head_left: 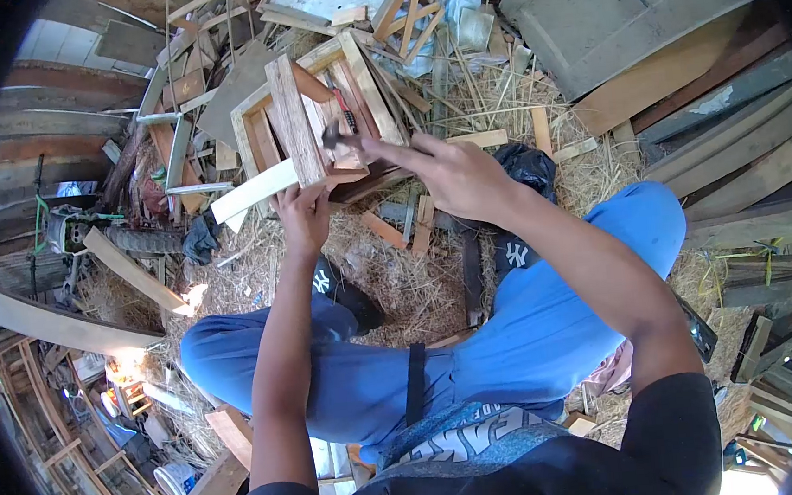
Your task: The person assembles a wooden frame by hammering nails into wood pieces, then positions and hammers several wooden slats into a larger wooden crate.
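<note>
My right hand (pixel 460 179) is wrapped round the handle of a hammer, whose dark head (pixel 336 139) is over a wooden piece. My left hand (pixel 303 219) grips the lower end of an upright wooden board (pixel 291 116), beside a pale wood strip (pixel 254 192) that sticks out to the left. Behind them stands an open wooden frame (pixel 249 119). A red and black tool (pixel 344 107) lies within that frame, just beyond the hammer head.
Straw and wood scraps (pixel 422 222) cover the ground between my feet. A large grey panel (pixel 620 20) leans at the upper right. Stacked planks (pixel 743 164) line the right side, and a curved board (pixel 57 316) lies at the left. A black bag (pixel 528 170) is near my right foot.
</note>
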### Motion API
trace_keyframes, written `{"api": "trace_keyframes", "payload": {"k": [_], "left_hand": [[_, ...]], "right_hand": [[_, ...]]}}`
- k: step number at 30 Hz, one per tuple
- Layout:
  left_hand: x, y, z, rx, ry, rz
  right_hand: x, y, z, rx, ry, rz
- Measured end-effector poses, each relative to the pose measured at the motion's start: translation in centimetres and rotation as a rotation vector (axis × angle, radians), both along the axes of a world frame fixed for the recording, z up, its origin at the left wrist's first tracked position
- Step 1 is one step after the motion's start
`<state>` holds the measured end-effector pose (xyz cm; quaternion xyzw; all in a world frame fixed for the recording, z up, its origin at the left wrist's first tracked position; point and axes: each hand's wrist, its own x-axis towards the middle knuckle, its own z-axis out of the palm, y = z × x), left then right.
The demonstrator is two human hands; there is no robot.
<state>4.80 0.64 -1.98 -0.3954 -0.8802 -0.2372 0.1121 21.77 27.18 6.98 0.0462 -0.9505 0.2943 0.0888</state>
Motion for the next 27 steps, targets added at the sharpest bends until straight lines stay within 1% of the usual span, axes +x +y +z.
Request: {"api": "trace_keyframes", "payload": {"k": [2,3,4,6,7,8,10,11,13,15,17,19,20,22,23,25,26,27], "left_hand": [[0.0,-0.3,-0.1,-0.048,-0.047,0.018],[0.1,-0.2,0.0,-0.03,-0.042,0.006],[0.1,-0.1,0.0,-0.028,-0.037,0.002],[0.0,0.2,-0.3,0.019,0.038,-0.008],[-0.4,-0.3,-0.2,-0.079,0.049,0.004],[-0.4,-0.4,-0.4,-0.078,0.045,0.008],[-0.2,-0.1,0.0,-0.022,-0.063,-0.011],[-0.4,-0.5,-0.5,-0.067,-0.097,-0.004],[-0.3,-0.7,-0.9,-0.056,-0.07,-0.016],[-0.2,-0.3,-0.6,-0.025,0.028,-0.018],[-0.4,0.1,0.0,-0.019,0.007,-0.018],[-0.1,-0.2,-0.3,-0.022,-0.025,-0.008],[-0.1,-0.3,-0.5,-0.022,-0.024,-0.016],[-0.5,-0.4,-0.8,-0.02,-0.011,-0.047],[-0.6,-0.5,-0.8,-0.018,-0.006,-0.051],[-0.8,-0.4,-0.7,-0.032,0.05,-0.073],[-0.8,-0.4,-0.8,-0.03,0.05,-0.073],[-0.4,0.2,0.3,-0.018,0.011,-0.058]], "right_hand": [[-0.1,0.0,-0.1,-0.075,0.079,-0.021],[-0.1,0.2,0.0,0.038,-0.037,-0.005],[-0.1,0.3,0.0,0.041,-0.033,-0.01],[-0.1,0.3,0.1,0.125,-0.144,0.014],[0.1,0.3,0.6,0.108,-0.147,0.013],[0.0,0.1,0.7,0.108,-0.15,0.018],[0.0,-0.3,0.5,-0.06,0.035,-0.024],[0.1,-0.3,0.3,-0.065,0.03,-0.02],[0.1,0.0,0.0,0.137,-0.137,0.03],[-0.1,0.1,-0.2,0.161,-0.11,0.022],[-0.1,0.1,-0.4,0.182,-0.094,0.027],[-0.1,-0.2,0.5,-0.007,-0.008,-0.013],[0.0,-0.3,0.3,-0.012,-0.013,-0.007],[0.0,0.0,0.1,0.087,-0.082,0.012],[-0.1,0.1,-0.9,0.196,-0.142,0.041],[-0.2,0.3,-0.8,0.19,-0.086,0.022],[-0.1,0.2,-0.8,0.177,-0.039,0.018],[-0.1,0.1,-0.5,0.177,-0.041,0.022]]}}
